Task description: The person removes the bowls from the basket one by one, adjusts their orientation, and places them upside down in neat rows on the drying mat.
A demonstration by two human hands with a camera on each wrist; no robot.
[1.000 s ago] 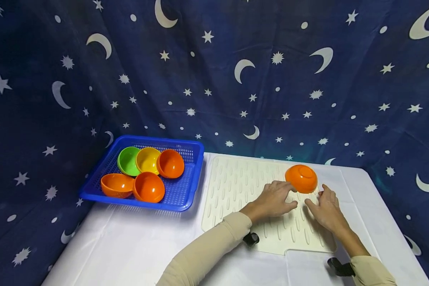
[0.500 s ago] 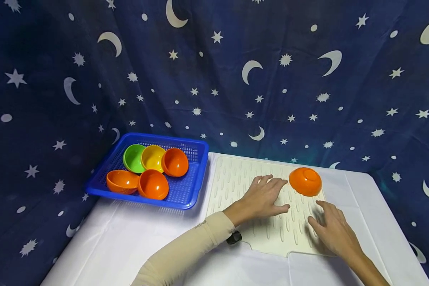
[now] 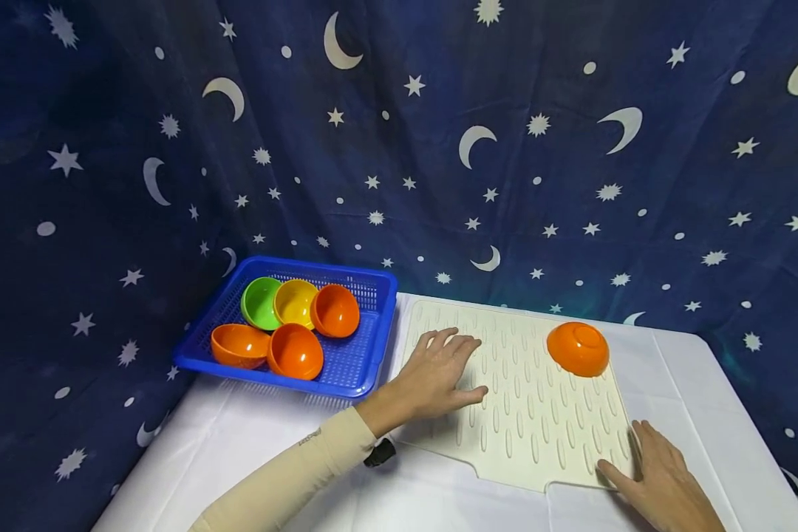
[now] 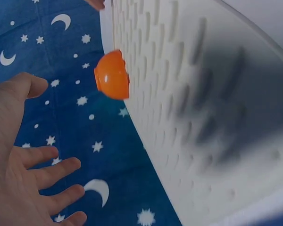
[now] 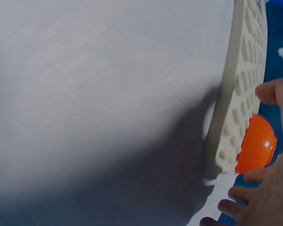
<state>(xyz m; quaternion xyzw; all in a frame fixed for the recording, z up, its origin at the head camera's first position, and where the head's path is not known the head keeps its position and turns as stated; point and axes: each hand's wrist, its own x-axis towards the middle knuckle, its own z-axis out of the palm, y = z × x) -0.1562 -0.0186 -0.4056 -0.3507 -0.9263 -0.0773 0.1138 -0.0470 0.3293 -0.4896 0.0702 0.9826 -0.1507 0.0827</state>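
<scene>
An orange bowl (image 3: 578, 349) rests upside down on the far right corner of a white ridged drying mat (image 3: 519, 384). My left hand (image 3: 432, 377) hovers over the mat's left part, fingers spread and holding nothing; the left wrist view shows its separate fingers (image 4: 56, 174) well away from the bowl. By the mat's front right corner is my right hand (image 3: 661, 480), fingers extended, thumb apart, nothing in it. In the right wrist view the bowl (image 5: 257, 146) appears beyond that hand. Both hands are apart from the bowl.
At the left stands a blue plastic basket (image 3: 352, 369) with several bowls: a green bowl (image 3: 261, 303), a yellow bowl (image 3: 295, 303) and orange ones, such as the front orange bowl (image 3: 295, 352). A white cloth (image 3: 452, 502) covers the table; a star-patterned curtain (image 3: 399, 148) hangs behind.
Both hands have drawn away from the upturned orange bowl, the left hand toward the left, the right hand toward the front right. The bowl stays on the mat; the head view has shifted slightly.
</scene>
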